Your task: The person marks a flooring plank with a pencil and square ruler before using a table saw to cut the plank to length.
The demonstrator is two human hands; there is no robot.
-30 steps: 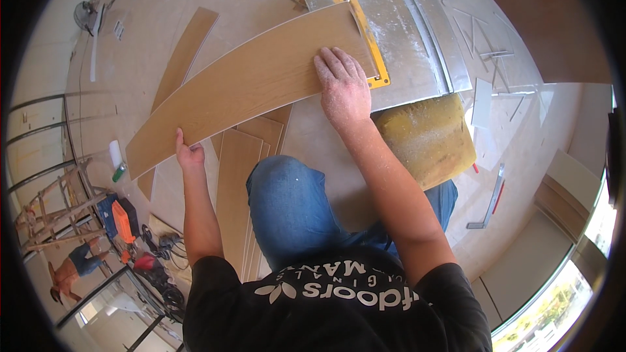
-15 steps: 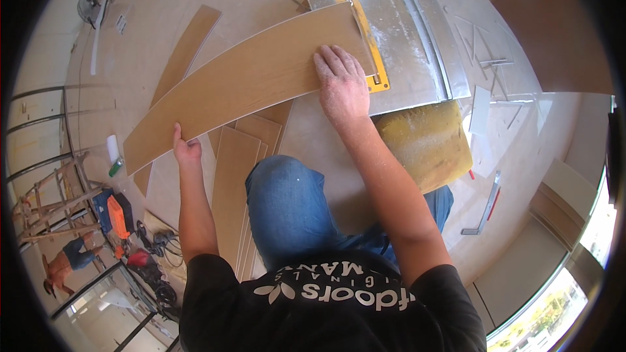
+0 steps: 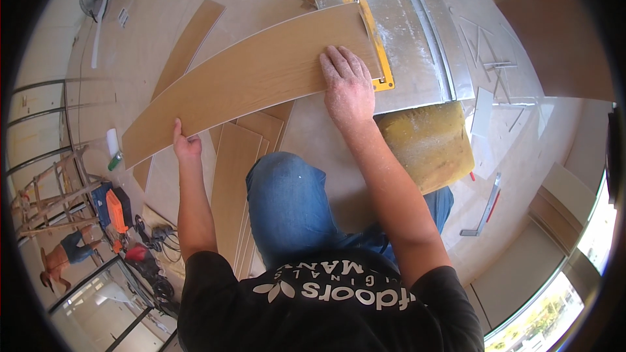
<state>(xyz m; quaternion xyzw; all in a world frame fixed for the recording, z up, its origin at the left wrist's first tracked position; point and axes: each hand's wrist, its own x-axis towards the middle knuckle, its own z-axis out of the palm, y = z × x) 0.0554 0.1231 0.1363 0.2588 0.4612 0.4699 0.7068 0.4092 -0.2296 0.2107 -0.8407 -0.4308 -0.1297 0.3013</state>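
A long wood-coloured plank [image 3: 248, 71] reaches from the left side to a dusty metal worktop [image 3: 398, 45]. My left hand [image 3: 186, 145] grips its near edge toward the left end, thumb on top and the other fingers hidden below. On the plank's right end, my right hand [image 3: 347, 84] lies flat with its fingers stretched out, whitened by dust. That end overlaps a yellow-framed plate [image 3: 385, 65] set in the worktop. The yellow, powder-covered body [image 3: 427, 146] of the machine shows below the worktop.
Several more planks [image 3: 231, 176] lie on the floor by my left knee. A metal square [image 3: 482, 208] and thin offcut strips [image 3: 499, 65] are on the right. Toward the left stand an orange case [image 3: 119, 208], a wooden trestle [image 3: 52, 205] and another person [image 3: 65, 257].
The plank's right end and my right hand have shifted very slightly right in the picture, along with the worktop. Both hands keep their places on the plank.
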